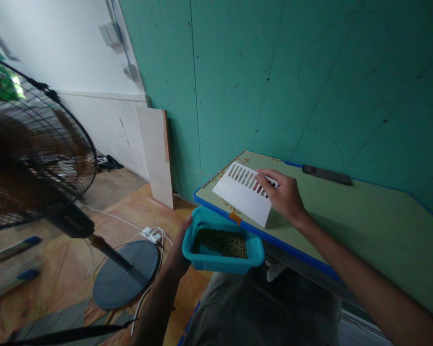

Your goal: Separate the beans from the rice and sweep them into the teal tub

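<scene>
My left hand [182, 245] grips the left end of a turquoise plastic tub [220, 265], held just below the near edge of the green table [332, 211]. Inside the tub lie small dark green and tan beans [223, 242]. My right hand [283, 194] is closed on the slotted edge of a white plastic sheet [243, 194], thumb on top. The sheet is tilted over the table's left end, its lower edge towards the tub. Scattered yellowish grains [231, 207] lie on the tabletop around the sheet; some may be hidden beneath it.
A dark oblong object [326, 174] lies at the table's back edge, against the green wall [310, 81]. To the left stands a fan [36, 149] on a round base [130, 274]. White cables and a power strip [151, 235] lie on the floor. A board [155, 156] leans by the wall.
</scene>
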A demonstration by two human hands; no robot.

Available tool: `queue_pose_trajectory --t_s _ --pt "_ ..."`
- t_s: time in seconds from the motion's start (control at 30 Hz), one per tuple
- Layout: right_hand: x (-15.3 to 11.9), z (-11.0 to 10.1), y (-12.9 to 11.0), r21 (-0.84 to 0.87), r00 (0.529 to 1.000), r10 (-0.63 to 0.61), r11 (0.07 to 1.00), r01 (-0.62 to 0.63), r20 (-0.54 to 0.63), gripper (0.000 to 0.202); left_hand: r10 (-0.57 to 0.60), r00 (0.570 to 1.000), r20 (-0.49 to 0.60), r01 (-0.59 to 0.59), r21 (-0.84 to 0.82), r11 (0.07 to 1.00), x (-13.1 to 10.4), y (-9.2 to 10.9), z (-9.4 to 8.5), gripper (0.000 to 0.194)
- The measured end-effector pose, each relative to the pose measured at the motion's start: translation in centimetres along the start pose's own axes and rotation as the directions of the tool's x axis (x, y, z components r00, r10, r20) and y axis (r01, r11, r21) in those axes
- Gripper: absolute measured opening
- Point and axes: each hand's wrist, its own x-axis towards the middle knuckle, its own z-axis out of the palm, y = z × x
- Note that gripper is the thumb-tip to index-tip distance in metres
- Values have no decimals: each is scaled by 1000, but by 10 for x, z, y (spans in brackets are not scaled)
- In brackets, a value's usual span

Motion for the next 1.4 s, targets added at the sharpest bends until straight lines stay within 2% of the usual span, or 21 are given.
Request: queue_pose_trajectory --t_s 0.2,0.37,0.63,0.73,0.87,0.97,1.13,1.27,1.4 --pt "2 -1 2 -15 998 21 1000 -22 -53 32 20 998 -53 -20 -11 1000 -2 0 1 16" --pt "3 -2 4 -49 996 15 999 -19 -86 32 12 1000 -7 -12 -11 1000 -2 1 1 17" --pt "3 -1 7 -83 997 6 996 -12 -78 31 21 995 -93 -24 -37 999 -2 0 0 9" --pt "3 0 8 -94 997 5 995 -12 -71 31 28 999 -47 -29 -24 999 -1 -1 -2 13" --pt "3 1 7 -77 998 8 997 -12 -58 31 -69 996 52 67 24 997 2 -4 -5 34" --pt "2 2 5 -50 999 16 999 -18 -41 31 -76 996 48 75 20 997 3 -5 -7 33" --pt "1 3 4 -48 1000 24 999 -25 -19 31 -7 1000 -19 7 -25 1000 1 -4 -7 16" --pt "1 4 4 -56 1000 17 998 -18 -18 31 -57 998 18 57 -8 998 3 -5 -8 27" --pt "1 5 2 -51 1000 18 999 -19 -19 32 -25 1000 -4 25 -2 1000 5 -6 -9 25"
